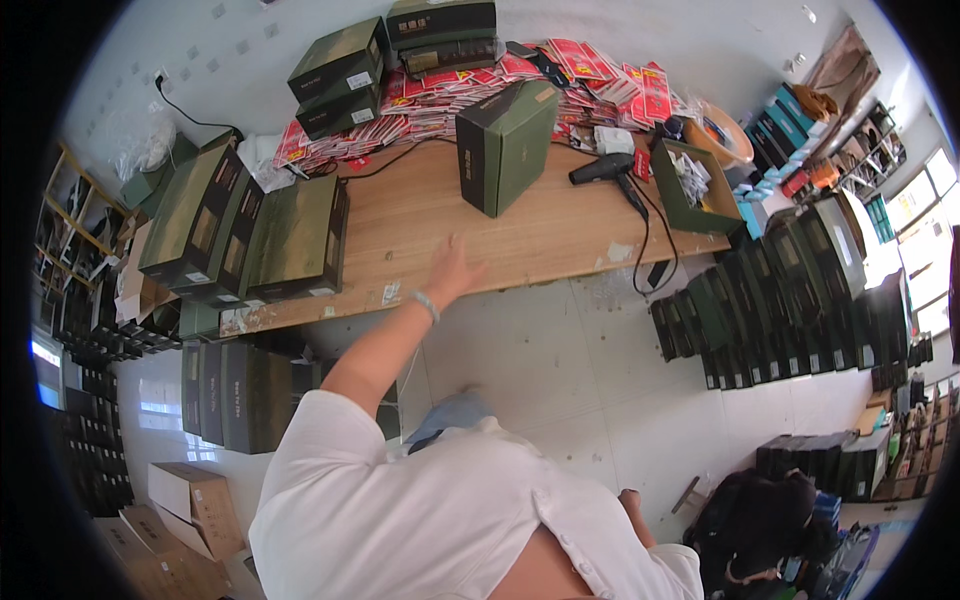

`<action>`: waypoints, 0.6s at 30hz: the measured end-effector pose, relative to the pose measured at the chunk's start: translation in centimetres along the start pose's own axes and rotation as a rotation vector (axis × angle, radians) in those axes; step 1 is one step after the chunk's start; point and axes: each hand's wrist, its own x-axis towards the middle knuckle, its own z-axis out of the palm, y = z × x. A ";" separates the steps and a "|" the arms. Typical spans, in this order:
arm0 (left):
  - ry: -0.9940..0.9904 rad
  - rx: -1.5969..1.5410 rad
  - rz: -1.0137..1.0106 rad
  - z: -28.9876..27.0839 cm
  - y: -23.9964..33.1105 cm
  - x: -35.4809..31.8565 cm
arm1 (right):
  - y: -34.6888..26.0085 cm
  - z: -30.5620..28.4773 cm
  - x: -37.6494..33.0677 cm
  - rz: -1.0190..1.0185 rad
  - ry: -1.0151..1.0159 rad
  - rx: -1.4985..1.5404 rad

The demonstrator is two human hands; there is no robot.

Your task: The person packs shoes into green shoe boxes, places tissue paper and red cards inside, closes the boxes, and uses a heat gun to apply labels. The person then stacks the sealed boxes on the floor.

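My left hand point(456, 270) reaches over the front edge of the wooden table point(400, 220), its fingers apart and holding nothing. Beyond it, a green shoebox point(508, 148) stands upright on the tabletop, apart from the hand. My right hand point(630, 498) is low beside my body, away from the table; its fingers look curled, with nothing seen in them. A black hair dryer point(604, 169) lies to the right of the standing box, its cord hanging over the front edge.
Green shoeboxes point(300, 235) are stacked at the table's left, more point(340, 70) at the back beside red printed packets point(430, 105). An open box point(705, 205) of small items sits at the right end. Rows of boxes point(780, 300) stand right; cartons point(200, 510) lie lower left.
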 end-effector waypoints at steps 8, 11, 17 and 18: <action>0.256 0.210 0.075 -6.2 9.8 26.9 | -17.8 2.3 6.5 -0.183 -0.068 -0.029; 0.124 0.333 0.012 -6.6 9.5 32.7 | -24.3 3.7 7.5 -0.265 -0.138 -0.071; -0.112 0.405 -0.075 -4.9 9.5 35.7 | -32.7 1.9 11.2 -0.331 -0.185 -0.134; -0.098 0.413 -0.064 -4.8 9.7 35.2 | -34.0 1.2 12.1 -0.342 -0.195 -0.152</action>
